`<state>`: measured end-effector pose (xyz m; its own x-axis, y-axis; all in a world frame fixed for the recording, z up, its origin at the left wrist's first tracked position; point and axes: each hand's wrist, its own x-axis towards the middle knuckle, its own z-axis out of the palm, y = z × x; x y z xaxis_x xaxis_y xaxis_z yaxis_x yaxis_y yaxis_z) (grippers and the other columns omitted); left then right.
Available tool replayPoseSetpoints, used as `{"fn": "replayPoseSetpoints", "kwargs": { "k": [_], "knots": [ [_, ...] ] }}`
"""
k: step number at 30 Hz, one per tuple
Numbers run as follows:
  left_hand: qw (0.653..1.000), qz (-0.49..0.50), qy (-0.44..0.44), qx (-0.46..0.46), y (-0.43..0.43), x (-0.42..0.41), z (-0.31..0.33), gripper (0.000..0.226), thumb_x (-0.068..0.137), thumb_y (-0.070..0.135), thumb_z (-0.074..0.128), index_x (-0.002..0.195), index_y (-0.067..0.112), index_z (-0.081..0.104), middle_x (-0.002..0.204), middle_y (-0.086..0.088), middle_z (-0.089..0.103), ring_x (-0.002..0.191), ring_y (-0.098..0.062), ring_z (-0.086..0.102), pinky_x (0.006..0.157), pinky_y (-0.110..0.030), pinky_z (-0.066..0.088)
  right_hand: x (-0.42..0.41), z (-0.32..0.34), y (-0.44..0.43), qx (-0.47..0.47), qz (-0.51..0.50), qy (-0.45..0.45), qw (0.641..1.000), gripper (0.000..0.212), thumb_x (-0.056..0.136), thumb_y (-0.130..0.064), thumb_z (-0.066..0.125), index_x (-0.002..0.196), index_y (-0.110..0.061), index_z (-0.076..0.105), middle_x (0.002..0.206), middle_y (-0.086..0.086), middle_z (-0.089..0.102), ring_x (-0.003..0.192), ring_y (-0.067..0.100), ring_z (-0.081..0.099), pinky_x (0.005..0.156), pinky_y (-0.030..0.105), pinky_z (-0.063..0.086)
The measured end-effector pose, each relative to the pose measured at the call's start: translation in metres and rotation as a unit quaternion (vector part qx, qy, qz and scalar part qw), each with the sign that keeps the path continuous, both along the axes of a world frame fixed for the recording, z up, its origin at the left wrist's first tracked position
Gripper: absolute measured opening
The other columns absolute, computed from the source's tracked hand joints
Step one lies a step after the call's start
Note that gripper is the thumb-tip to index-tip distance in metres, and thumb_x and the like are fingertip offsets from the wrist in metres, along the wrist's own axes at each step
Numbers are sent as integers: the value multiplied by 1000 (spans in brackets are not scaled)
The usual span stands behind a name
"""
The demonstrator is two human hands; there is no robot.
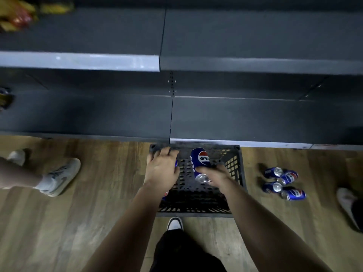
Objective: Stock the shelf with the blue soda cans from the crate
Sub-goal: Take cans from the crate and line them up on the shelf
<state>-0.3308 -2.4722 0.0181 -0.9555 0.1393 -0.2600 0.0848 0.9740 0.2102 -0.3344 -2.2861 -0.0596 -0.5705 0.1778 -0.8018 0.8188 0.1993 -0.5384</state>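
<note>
A black plastic crate [234, 169] stands on the wooden floor right in front of the dark shelf [255, 118]. My right hand [215, 174] grips a blue soda can [200, 160] above the crate, the can lying tilted with its silver end toward me. My left hand [162, 167] is over the crate's left side, its fingers curled round a second blue can [176, 163] of which only a sliver shows. Another bit of blue and red [165, 194] peeks out under my left wrist.
Several blue cans [283, 182] lie on the floor right of the crate. A person's leg and white shoe [57, 177] stand at left, another shoe [346, 205] at right. My own shoe [174, 223] is just behind the crate. Yellow packets [23, 12] sit on the upper shelf, far left.
</note>
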Motion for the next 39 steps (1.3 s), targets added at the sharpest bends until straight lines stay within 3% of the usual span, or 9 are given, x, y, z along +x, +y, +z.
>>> {"fn": "replayPoseSetpoints", "kwargs": {
  "k": [5,9,12,14,16,18,25,30,39],
  "knots": [
    [1000,-10,27,3,-3,-12,106,48,92,33,52,139,27,42,140,2,43,130,-20,40,115,-38,18,-3,120,3,-13,-1,42,999,51,56,-32,87,100,-14,69,90,4,74,85,18,71,81,38,59],
    [998,-23,60,11,-3,-28,178,49,93,32,53,141,26,40,142,3,43,131,-18,41,117,-39,14,-8,196,6,-19,-5,119,993,51,52,-36,87,94,-21,63,90,-1,73,89,18,69,90,40,55],
    [995,-32,97,14,-5,-43,225,50,93,32,52,141,25,40,142,2,43,131,-18,40,115,-37,14,-13,248,9,-47,-31,186,981,42,64,-24,86,93,-23,56,95,0,68,89,17,66,88,37,54],
    [992,-36,120,24,-7,-53,253,51,92,31,51,141,25,40,142,1,43,131,-20,39,114,-36,14,-18,279,10,-59,-48,227,971,62,54,-30,88,106,-16,56,102,5,68,90,19,67,79,32,55],
    [989,-45,137,31,-9,-63,280,50,92,30,51,141,24,40,141,1,42,131,-20,39,115,-37,12,-27,309,11,-60,-54,268,960,82,40,-38,85,112,-12,55,106,8,68,95,23,67,84,37,56],
    [985,-58,158,34,-10,-71,303,50,92,31,50,140,25,40,142,2,41,130,-20,39,114,-36,12,-36,337,12,-55,-51,293,953,79,41,-37,85,110,-12,55,107,8,68,96,23,67,89,40,55],
    [971,-79,218,51,-4,-97,360,52,93,33,51,142,24,38,143,2,41,131,-19,38,115,-37,12,-65,414,20,-24,-49,364,930,68,45,-30,82,106,-17,56,105,4,70,91,20,68,80,33,54],
    [961,-89,257,54,0,-113,387,51,92,34,52,140,26,40,142,3,41,131,-19,39,116,-38,12,-88,454,25,-2,-48,416,908,32,72,-11,78,102,-20,68,94,-1,74,80,13,67,68,19,47],
    [954,-77,283,61,9,-152,409,50,93,34,50,141,24,40,142,3,44,130,-18,40,117,-36,12,-147,505,39,31,-85,490,867,57,63,-7,84,109,-18,52,101,-2,67,90,11,65,78,26,52]
  ]
}}
